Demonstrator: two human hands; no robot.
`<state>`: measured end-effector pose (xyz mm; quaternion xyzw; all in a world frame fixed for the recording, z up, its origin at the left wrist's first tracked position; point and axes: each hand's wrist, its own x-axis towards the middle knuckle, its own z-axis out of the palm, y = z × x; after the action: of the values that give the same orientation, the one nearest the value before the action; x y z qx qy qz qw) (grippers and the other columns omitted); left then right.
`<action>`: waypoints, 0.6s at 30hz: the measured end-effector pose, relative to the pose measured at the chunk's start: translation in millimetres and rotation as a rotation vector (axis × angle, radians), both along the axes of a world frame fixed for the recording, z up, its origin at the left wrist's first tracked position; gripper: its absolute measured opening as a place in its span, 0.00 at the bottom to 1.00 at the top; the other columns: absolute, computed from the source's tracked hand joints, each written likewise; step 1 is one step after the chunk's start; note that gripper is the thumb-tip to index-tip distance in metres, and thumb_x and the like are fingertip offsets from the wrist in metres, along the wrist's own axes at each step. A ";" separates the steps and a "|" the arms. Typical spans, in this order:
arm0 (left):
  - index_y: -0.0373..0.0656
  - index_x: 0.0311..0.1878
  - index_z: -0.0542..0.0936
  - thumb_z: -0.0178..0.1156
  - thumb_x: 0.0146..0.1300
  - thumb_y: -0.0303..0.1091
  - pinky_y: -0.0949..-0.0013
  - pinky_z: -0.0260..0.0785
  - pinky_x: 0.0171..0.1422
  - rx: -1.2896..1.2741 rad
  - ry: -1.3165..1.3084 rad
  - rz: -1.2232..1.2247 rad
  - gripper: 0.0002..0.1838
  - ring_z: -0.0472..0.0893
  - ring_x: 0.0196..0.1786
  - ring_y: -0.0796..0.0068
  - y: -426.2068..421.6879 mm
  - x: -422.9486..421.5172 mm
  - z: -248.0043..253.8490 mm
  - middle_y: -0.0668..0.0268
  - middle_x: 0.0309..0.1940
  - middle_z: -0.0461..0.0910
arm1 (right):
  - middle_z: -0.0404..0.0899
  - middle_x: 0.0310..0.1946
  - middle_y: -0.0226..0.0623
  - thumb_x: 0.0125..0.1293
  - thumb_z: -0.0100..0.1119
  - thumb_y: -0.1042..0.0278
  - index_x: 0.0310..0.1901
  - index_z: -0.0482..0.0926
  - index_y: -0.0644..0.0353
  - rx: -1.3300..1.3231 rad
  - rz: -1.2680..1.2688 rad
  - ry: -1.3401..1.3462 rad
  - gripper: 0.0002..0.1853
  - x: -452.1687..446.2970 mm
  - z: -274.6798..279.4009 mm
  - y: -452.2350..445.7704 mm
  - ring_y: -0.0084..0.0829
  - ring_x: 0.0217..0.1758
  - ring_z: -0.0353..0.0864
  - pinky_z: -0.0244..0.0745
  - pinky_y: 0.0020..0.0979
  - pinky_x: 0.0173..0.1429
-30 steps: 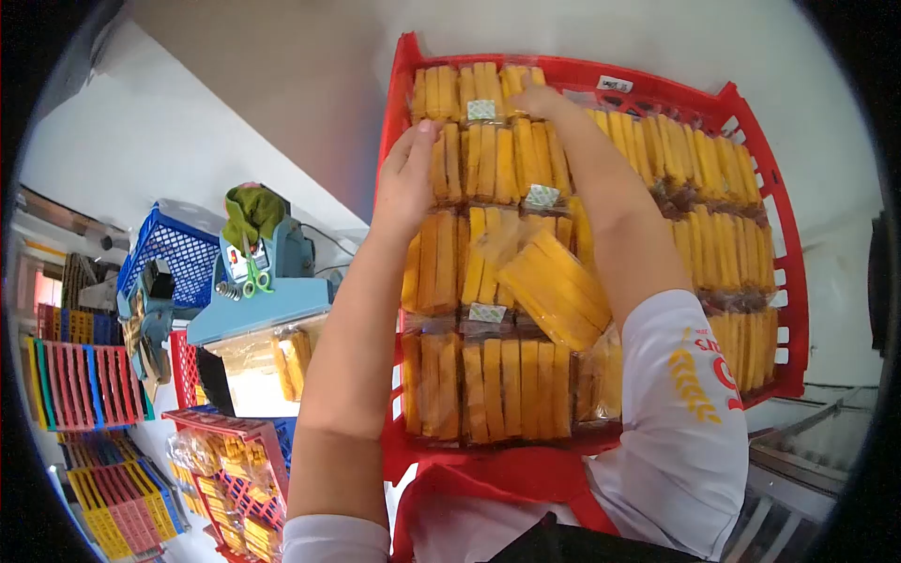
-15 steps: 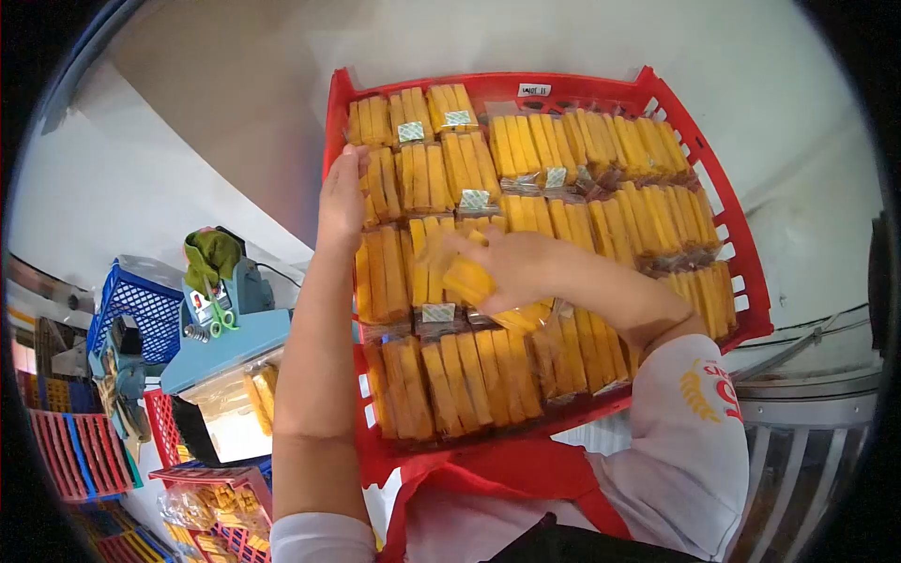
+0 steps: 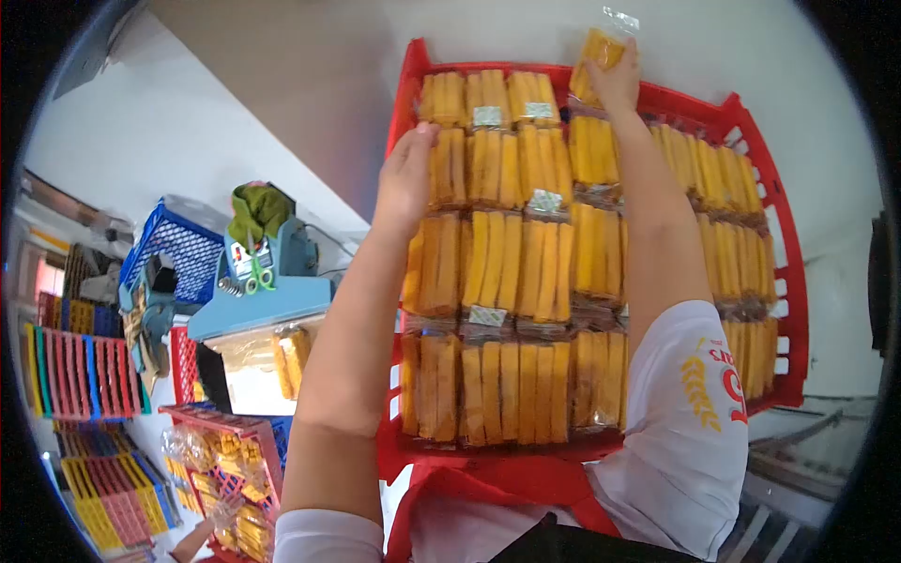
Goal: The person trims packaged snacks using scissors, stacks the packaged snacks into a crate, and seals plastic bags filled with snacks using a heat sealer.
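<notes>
A red plastic crate [image 3: 793, 281] in front of me holds rows of clear-wrapped packs of yellow stick-shaped food [image 3: 502, 392]. Several packs carry small white-and-green labels. My left hand [image 3: 407, 178] is at the crate's left side, its fingers curled over the rim beside the packs. My right hand [image 3: 617, 83] reaches to the far side of the crate, closed on one pack of yellow sticks [image 3: 591, 68]. That pack is above the back row, level with the far rim, its clear wrapper end pointing up. My right forearm hides part of the middle rows.
To the left are a light-blue machine [image 3: 258, 305] with green scissors [image 3: 258, 272] and a green cloth [image 3: 260, 210], and a blue basket [image 3: 167, 249]. Colourful stacked crates [image 3: 89, 375] stand farther left. Another person's hand [image 3: 223, 511] touches bagged yellow food at the lower left.
My right hand has moved from the crate's middle to its far edge, carrying the pack. The crate and my left hand appear farther right in view. Another person's hand has appeared lower left.
</notes>
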<state>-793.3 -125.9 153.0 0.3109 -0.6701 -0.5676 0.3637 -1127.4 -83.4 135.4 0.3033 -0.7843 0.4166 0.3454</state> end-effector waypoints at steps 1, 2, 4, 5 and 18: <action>0.32 0.47 0.70 0.42 0.62 0.48 0.72 0.56 0.55 0.012 -0.020 0.006 0.25 0.68 0.50 0.72 2.6 0.4 0.8 0.60 0.45 0.72 | 0.71 0.44 0.51 0.43 0.64 0.56 0.60 0.52 0.60 0.109 -0.006 -0.130 0.43 2.7 -7.3 -3.7 0.42 0.47 0.72 0.66 0.37 0.52; 0.31 0.48 0.69 0.43 0.62 0.47 0.73 0.55 0.56 0.034 0.000 0.017 0.25 0.68 0.51 0.73 5.0 1.1 2.9 0.59 0.46 0.71 | 0.69 0.47 0.54 0.43 0.63 0.57 0.60 0.53 0.58 0.229 -0.015 -0.257 0.42 4.3 -15.2 -4.1 0.44 0.48 0.71 0.65 0.38 0.53; 0.34 0.48 0.70 0.41 0.62 0.48 0.73 0.56 0.53 0.003 -0.033 0.007 0.25 0.68 0.50 0.73 7.3 2.6 8.0 0.61 0.45 0.72 | 0.65 0.51 0.52 0.43 0.64 0.57 0.60 0.55 0.56 0.460 0.110 -0.443 0.42 -9.5 -26.1 -11.9 0.45 0.51 0.68 0.64 0.38 0.54; 0.36 0.49 0.70 0.38 0.63 0.49 0.73 0.57 0.50 -0.047 -0.047 -0.021 0.25 0.68 0.49 0.74 7.5 2.6 8.0 0.63 0.45 0.72 | 0.61 0.55 0.51 0.42 0.64 0.57 0.59 0.56 0.55 0.671 0.217 -0.612 0.41 -26.5 -30.4 -19.7 0.46 0.54 0.65 0.64 0.38 0.54; 0.38 0.35 0.77 0.42 0.59 0.44 0.61 0.64 0.47 -0.371 -0.072 0.088 0.19 0.74 0.40 0.54 3.1 -5.2 -7.4 0.51 0.32 0.76 | 0.74 0.38 0.51 0.64 0.32 0.60 0.42 0.72 0.63 0.820 0.580 -0.153 0.19 -13.6 -53.8 -19.8 0.48 0.44 0.71 0.64 0.41 0.48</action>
<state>-798.5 -122.7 145.6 0.2876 -0.7615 -0.4062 0.4152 -1141.0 -103.2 81.6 0.5880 -0.7899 0.1741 0.0096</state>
